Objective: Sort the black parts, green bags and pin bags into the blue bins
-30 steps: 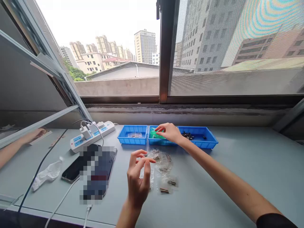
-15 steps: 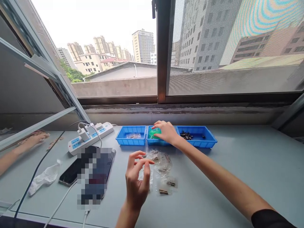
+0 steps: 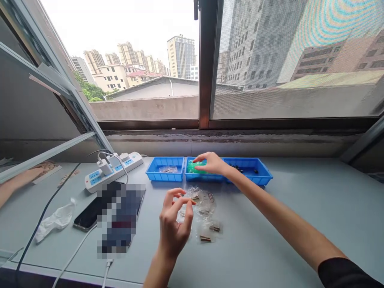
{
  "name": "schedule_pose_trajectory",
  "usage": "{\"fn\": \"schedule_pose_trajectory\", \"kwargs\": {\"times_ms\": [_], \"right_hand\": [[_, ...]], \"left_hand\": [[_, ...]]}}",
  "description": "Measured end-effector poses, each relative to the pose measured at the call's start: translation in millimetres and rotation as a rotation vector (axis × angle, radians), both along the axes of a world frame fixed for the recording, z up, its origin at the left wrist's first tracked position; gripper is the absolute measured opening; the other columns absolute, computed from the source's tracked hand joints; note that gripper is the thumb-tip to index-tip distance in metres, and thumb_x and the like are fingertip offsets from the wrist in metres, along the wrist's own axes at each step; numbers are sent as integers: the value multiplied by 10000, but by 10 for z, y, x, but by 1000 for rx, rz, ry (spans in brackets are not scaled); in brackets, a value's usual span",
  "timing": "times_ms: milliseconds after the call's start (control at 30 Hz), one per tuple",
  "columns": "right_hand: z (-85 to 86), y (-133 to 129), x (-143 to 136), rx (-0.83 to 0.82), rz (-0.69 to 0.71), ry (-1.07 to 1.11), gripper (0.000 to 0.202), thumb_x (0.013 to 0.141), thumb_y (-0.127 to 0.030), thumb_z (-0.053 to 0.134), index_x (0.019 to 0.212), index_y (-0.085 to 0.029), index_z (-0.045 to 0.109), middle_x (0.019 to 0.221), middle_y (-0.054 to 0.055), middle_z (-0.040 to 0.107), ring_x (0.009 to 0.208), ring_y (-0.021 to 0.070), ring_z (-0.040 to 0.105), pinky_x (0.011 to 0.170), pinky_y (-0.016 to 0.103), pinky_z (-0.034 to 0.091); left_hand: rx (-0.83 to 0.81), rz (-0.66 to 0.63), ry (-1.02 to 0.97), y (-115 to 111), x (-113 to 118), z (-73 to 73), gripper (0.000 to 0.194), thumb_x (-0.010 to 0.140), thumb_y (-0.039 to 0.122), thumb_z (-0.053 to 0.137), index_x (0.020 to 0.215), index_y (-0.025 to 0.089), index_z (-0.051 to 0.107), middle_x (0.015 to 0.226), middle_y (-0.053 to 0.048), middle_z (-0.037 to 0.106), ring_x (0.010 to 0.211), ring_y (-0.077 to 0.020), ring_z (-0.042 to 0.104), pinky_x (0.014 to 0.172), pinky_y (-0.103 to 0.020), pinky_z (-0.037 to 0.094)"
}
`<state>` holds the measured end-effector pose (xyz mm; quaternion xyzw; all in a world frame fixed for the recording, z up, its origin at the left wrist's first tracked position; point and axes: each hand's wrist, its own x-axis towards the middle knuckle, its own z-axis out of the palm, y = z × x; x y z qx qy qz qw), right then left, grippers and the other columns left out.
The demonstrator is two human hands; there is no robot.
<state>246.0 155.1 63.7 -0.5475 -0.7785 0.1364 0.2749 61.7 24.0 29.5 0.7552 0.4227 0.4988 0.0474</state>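
Note:
My right hand reaches over the middle blue bin, just above the small green pieces there. Its thumb and index finger are a little apart, and I see nothing between them. Closer to me, my left hand is raised with curled fingers, thumb and index tips together. Whatever those fingertips may hold is too small or hidden to make out. Beside and behind this hand lie several small clear bags of metal pins or screws, partly covered by it. Two more such bags lie nearer to me.
The left blue bin contains small clear packets; the right blue bin has small black parts. On the left are a power strip, two phones with cables and a crumpled white tissue. A window frame rises behind.
My right hand's thumb and index finger have come closer together over the green pieces. My left hand has barely moved. The whole view has shifted slightly.

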Motion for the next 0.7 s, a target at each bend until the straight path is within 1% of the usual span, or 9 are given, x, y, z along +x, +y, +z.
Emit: {"fn": "schedule_pose_trajectory", "kwargs": {"times_ms": [100, 233, 300, 333, 400, 467, 567, 633, 700], "right_hand": [[6, -106, 251, 59, -32, 83, 205, 784, -215, 632, 964, -213, 729, 1013, 28, 746, 956, 199, 675, 817, 270, 503], [-94, -399, 526, 104, -69, 130, 158, 786, -191, 576, 833, -207, 726, 915, 41, 753, 888, 221, 682, 826, 331, 503], [-177, -608, 561, 144, -42, 194, 155, 778, -198, 561, 777, -219, 715, 859, 37, 748, 839, 227, 677, 814, 365, 500], [-217, -724, 552, 133, 3, 245, 155, 782, -216, 556, 769, -224, 711, 844, 37, 743, 826, 229, 674, 812, 378, 496], [-277, -959, 494, 18, 76, 370, 168, 812, -288, 552, 817, -224, 707, 887, 45, 733, 864, 225, 666, 815, 371, 499], [-301, -1173, 412, -153, 139, 409, 189, 824, -353, 575, 905, -239, 702, 927, 38, 728, 885, 217, 659, 808, 356, 506], [-294, -1388, 290, -232, 278, 265, 198, 760, -337, 686, 941, -258, 703, 1014, 37, 705, 962, 229, 633, 878, 371, 474], [-291, -1449, 218, -212, 306, 103, 333, 691, -313, 760, 1011, -244, 697, 1111, 66, 673, 1031, 259, 605, 930, 408, 438], [-303, -1458, 154, -194, 301, -25, 531, 627, -318, 811, 1127, -220, 662, 1221, 107, 619, 1091, 290, 574, 957, 433, 416]], "left_hand": [[-9, -15, 6, 6, 10, -3, 218, 901, 207, 473, 791, 203, 662, 930, -53, 568, 830, -160, 602, 692, -274, 502], [-11, -52, -38, 1, 16, 19, 292, 962, 278, 385, 932, 219, 669, 930, -47, 581, 853, -158, 609, 699, -267, 510], [-22, -47, -59, 2, 19, 32, 299, 968, 301, 368, 979, 215, 654, 929, -50, 592, 849, -158, 610, 666, -255, 510], [-36, -35, -62, 4, 22, 36, 287, 964, 301, 375, 984, 212, 648, 926, -50, 596, 839, -156, 608, 646, -246, 507], [-68, -8, -48, 11, 35, 38, 268, 953, 288, 389, 950, 209, 646, 907, -47, 602, 818, -152, 606, 625, -238, 497], [-114, 26, -4, 21, 52, 31, 271, 939, 293, 400, 881, 208, 651, 882, -43, 605, 792, -153, 609, 614, -242, 491], [-270, 99, 109, 36, 80, 16, 269, 916, 315, 424, 814, 211, 649, 877, -35, 613, 748, -156, 621, 585, -248, 489], [-369, 171, 187, 41, 91, 14, 242, 903, 308, 441, 838, 209, 651, 914, -44, 619, 777, -172, 632, 580, -255, 489], [-423, 246, 271, 39, 94, 22, 217, 890, 298, 466, 915, 200, 658, 969, -68, 627, 876, -210, 636, 615, -277, 496]]}}
